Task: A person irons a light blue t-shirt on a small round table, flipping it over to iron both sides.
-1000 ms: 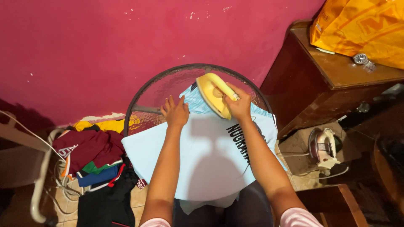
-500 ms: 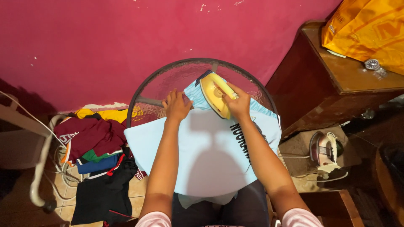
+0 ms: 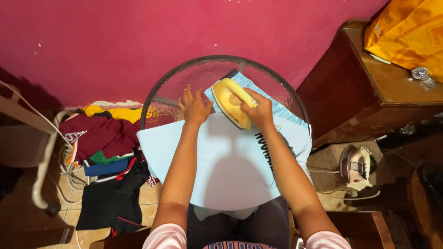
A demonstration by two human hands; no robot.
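A light blue shirt (image 3: 230, 161) with dark lettering lies spread over a round glass table (image 3: 175, 87). My right hand (image 3: 258, 109) grips the handle of a yellow iron (image 3: 230, 99), which rests on the far part of the shirt. My left hand (image 3: 194, 107) lies flat, fingers apart, on the shirt's far edge just left of the iron. Both forearms reach out over the cloth.
A pile of clothes (image 3: 104, 147) in maroon, yellow, blue and black lies on the tiled floor at the left. A dark wooden cabinet (image 3: 383, 87) with an orange bag (image 3: 406, 32) stands at the right. A second iron (image 3: 355, 166) sits on the floor beside it.
The iron has stayed at the shirt's far edge with only a small shift; my left hand stays flat next to it. The view has tilted slightly.
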